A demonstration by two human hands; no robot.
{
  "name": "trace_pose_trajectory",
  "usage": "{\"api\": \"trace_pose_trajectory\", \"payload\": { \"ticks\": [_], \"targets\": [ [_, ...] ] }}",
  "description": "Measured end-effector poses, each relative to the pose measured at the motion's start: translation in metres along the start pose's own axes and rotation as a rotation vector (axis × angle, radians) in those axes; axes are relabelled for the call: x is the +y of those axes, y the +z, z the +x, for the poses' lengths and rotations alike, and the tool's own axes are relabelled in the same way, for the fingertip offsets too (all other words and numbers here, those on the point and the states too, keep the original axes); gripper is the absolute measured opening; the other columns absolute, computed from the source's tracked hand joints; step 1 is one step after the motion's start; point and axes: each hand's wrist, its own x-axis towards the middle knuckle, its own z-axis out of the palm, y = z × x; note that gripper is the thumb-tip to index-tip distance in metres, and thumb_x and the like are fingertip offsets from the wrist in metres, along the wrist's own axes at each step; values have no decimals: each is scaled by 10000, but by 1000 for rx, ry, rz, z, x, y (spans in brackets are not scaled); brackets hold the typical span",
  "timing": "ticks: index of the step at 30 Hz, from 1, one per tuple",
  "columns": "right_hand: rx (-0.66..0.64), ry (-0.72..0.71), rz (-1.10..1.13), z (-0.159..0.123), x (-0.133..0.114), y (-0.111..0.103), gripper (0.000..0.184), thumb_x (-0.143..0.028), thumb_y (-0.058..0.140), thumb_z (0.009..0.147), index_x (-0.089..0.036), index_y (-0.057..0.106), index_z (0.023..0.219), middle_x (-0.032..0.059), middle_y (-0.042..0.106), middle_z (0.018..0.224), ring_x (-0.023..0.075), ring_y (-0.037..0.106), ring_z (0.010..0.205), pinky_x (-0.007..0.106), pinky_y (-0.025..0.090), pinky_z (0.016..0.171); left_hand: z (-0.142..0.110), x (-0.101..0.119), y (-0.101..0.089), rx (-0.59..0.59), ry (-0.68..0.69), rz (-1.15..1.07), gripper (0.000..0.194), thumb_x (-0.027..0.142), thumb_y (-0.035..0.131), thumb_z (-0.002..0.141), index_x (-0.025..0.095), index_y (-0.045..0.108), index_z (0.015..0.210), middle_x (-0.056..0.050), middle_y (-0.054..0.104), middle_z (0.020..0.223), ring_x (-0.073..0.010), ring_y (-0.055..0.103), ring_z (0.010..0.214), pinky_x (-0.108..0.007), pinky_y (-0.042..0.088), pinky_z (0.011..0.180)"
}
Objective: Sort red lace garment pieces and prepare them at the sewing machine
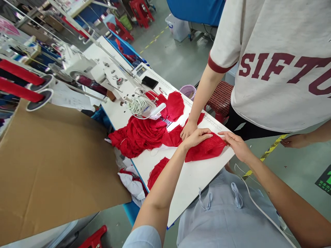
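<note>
A red lace-trimmed fabric piece point(205, 151) lies partly flat at the table's near corner. My left hand point(197, 138) is closed on its upper edge, fingers extended along it with the thumb below. At the right end of the same piece, my right hand point(236, 145) pinches the corner between thumb and fingers. Right beside my left hand, a co-worker's hand point(188, 130) presses on another red piece point(172, 137). A heap of red lace fabric point(141, 134) sits further left, by the sewing machine point(147, 106). Another red piece point(157, 171) lies partly behind my left forearm.
The white sewing table point(186, 196) carries a phone point(150, 82) and a ruler strip. A large cardboard box point(59, 165) stands at the left, below red thread cones point(20, 89). The co-worker stands across the corner, near a stool point(221, 98) and a purple bin point(188, 91).
</note>
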Motion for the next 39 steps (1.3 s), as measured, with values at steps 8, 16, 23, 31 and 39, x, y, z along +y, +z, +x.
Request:
{"api": "trace_pose_trajectory", "payload": {
  "ticks": [8,16,23,31,39],
  "targets": [
    [-136,53,-103,3,-9,1,627,-810,561,730,-196,656,643,3,571,580,151,472,576,304,373,578,7,-4,-7,-110,12,136,480,648,481,851,181,555,768,-1,504,753,-151,450,728,-292,405,702],
    [-95,13,-122,5,-2,-2,493,-702,683,694,-210,650,681,-31,530,594,139,442,579,281,363,554,13,-6,-10,-145,11,144,485,657,493,840,183,546,750,20,442,707,-136,401,680,-294,384,677],
    [-114,3,-156,4,5,-6,438,-641,717,702,-210,642,715,-10,614,656,155,518,614,282,410,564,16,-5,-6,-135,36,97,455,610,524,849,167,575,758,10,512,738,-145,453,728,-299,403,717],
    [-99,-65,-161,2,5,-2,364,-580,688,759,-226,658,837,-1,667,788,181,591,711,304,487,656,15,6,9,-141,38,90,397,551,509,884,172,597,801,-5,579,779,-165,500,786,-301,423,771],
    [54,-121,-184,5,29,-14,321,-564,608,822,-244,640,819,2,642,781,195,561,704,315,450,650,-5,-23,6,-50,-109,65,339,471,639,815,177,594,977,-3,596,860,-185,539,852,-306,438,795]
  ]
}}
